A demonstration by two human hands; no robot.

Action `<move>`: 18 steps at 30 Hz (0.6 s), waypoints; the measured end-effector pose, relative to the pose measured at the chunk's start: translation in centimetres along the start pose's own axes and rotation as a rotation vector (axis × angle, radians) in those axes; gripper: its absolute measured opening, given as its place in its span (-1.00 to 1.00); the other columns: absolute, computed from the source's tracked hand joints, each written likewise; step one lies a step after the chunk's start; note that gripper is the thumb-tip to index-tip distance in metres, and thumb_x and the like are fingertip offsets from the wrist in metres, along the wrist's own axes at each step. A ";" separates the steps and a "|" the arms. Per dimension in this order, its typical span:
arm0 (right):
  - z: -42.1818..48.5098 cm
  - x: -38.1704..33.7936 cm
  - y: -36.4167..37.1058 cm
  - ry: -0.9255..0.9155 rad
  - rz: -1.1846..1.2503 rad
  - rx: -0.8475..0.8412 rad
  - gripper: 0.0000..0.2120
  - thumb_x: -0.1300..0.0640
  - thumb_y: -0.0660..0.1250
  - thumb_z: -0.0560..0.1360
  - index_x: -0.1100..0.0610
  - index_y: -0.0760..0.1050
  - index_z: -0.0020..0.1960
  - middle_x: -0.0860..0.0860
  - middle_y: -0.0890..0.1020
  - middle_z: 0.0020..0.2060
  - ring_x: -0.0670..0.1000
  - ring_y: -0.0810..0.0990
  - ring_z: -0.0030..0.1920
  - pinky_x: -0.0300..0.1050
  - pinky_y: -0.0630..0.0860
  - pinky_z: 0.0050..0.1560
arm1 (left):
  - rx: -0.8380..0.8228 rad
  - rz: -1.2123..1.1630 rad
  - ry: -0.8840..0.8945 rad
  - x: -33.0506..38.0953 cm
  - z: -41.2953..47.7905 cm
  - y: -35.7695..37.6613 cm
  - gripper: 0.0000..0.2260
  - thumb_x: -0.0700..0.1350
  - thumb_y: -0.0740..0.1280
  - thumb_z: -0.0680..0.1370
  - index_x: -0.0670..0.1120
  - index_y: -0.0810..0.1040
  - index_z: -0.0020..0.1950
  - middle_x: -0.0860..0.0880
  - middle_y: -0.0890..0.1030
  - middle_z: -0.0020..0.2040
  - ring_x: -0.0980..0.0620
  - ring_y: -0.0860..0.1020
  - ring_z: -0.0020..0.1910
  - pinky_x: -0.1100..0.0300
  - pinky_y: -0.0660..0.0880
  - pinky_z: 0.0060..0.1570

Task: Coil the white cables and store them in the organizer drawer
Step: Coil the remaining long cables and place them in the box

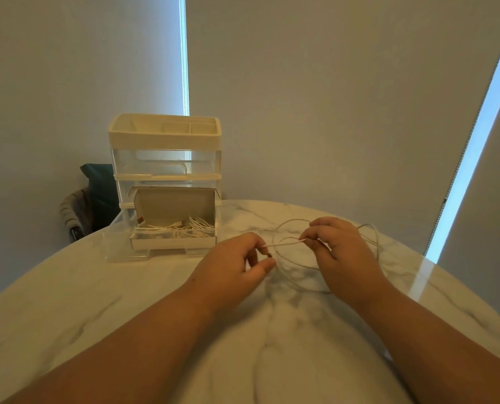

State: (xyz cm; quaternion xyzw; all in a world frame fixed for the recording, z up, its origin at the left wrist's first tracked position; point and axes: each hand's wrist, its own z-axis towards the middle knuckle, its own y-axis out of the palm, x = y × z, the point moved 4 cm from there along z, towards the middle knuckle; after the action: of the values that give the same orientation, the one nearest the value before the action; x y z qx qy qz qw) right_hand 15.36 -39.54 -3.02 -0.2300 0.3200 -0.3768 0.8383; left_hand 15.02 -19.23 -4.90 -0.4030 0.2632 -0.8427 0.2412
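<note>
Pinches a thin white cable (283, 243) between the thumb and curled fingertips of the left hand (237, 266), close to one end. Pinches the same cable a little farther along with the right hand (339, 252), thumb and forefinger closed on it, so that a short stretch runs between both hands just above the surface. Lets the rest fall in loose loops around and under the right hand onto the white grey-veined marble tabletop (126, 301). Faces, farther back on the left, a clear plastic drawer organizer with a cream top tray (167, 158), its bottom drawer (117, 243) pulled out. Stores there a white cardboard box (173, 242) with the lid raised, holding coiled white cables (197, 224). Sits before pale grey roller blinds (330, 83), beside a dark teal cushion (98, 193) behind the organizer.
</note>
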 end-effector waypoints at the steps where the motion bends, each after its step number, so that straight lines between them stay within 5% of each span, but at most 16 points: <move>1: 0.2 0.3 -0.4 0.001 -0.004 0.012 -0.85 0.23 0.37 0.54 0.02 0.67 -0.04 -0.16 0.57 -0.05 -0.08 0.47 0.09 -0.42 0.26 0.17 | 0.020 -0.012 -0.032 -0.5 0.1 -0.3 -0.93 0.06 0.36 0.55 0.10 0.52 -0.07 0.09 0.53 -0.30 0.16 0.46 -0.35 0.24 0.43 -0.33; 4: 0.3 1.1 -1.2 0.054 0.017 0.034 -0.87 0.22 0.35 0.56 0.05 0.65 -0.05 -0.15 0.57 -0.13 -0.06 0.51 0.01 -0.21 0.35 0.08 | 0.101 -0.086 -0.156 -2.1 0.3 -0.9 -0.90 -0.02 0.37 0.55 0.06 0.52 -0.15 0.06 0.52 -0.33 0.21 0.43 -0.39 0.36 0.38 -0.40; 12: 0.2 2.0 -2.9 0.196 0.115 0.193 -0.86 0.18 0.30 0.60 0.03 0.63 -0.04 -0.17 0.56 -0.17 -0.34 0.49 -0.09 -0.59 0.31 -0.09 | 0.178 -0.170 -0.267 -3.2 0.5 -1.4 -0.88 -0.07 0.42 0.52 -0.03 0.55 -0.20 0.06 0.49 -0.38 0.21 0.39 -0.45 0.37 0.36 -0.42; 18: 0.0 2.5 -3.5 0.318 0.153 0.222 -0.85 0.18 0.28 0.61 0.00 0.60 -0.03 -0.12 0.55 -0.13 -0.13 0.53 -0.07 -0.55 0.33 -0.15 | 0.158 -0.137 -0.257 -2.6 0.6 -1.2 -0.81 -0.02 0.40 0.54 -0.06 0.51 -0.22 0.07 0.45 -0.41 0.21 0.38 -0.47 0.31 0.35 -0.41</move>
State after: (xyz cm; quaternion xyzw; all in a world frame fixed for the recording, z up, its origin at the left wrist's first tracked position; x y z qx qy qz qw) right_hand 14.96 -43.65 -1.70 -0.0488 0.4215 -0.3764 0.8236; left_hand 16.67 -16.87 -5.26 -0.5042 0.1353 -0.8167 0.2458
